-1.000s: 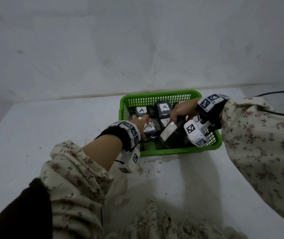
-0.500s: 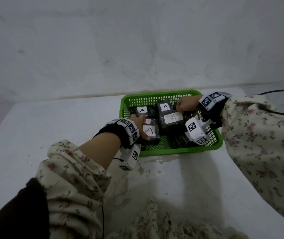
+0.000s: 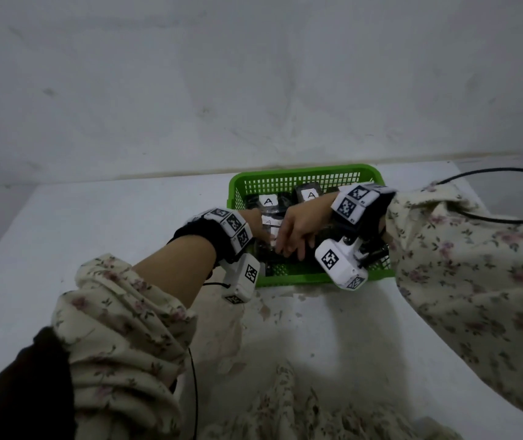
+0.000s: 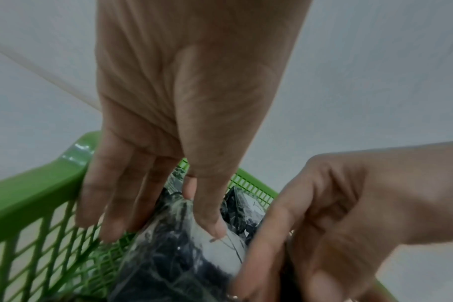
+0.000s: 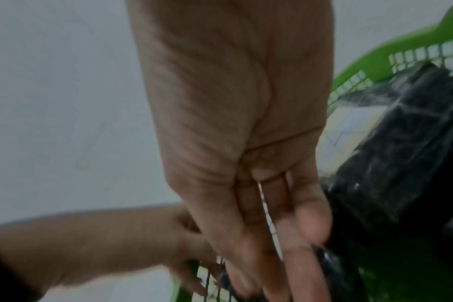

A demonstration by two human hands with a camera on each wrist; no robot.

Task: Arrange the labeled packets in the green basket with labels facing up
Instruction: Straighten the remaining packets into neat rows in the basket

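The green basket [image 3: 301, 174] stands at the table's far middle with several dark plastic-wrapped packets in it. Two packets at the back, one [image 3: 268, 201] and another [image 3: 311, 195], show white "A" labels. My left hand [image 3: 268, 239] reaches into the front left of the basket and holds a packet [image 4: 173, 261], thumb on its white label [image 4: 228, 251], fingers [image 4: 111, 204] along its side by the mesh wall [image 4: 26, 194]. My right hand [image 3: 292, 246] meets it there, straight fingers [image 5: 272, 255] pointing down beside that packet. Another dark packet [image 5: 401, 153] lies to its right.
A black cable [image 3: 492, 219] loops over the table's back right corner. The white tabletop [image 3: 127, 223] has chipped, stained patches [image 3: 285, 300] in front of the basket. A pale wall [image 3: 254, 90] rises just behind. Floral cloth [image 3: 285, 408] lies at the near edge.
The right hand turned a packet label-up, set it down in the basket's middle and moved left and down beside the left hand. The left hand stayed on its packet.
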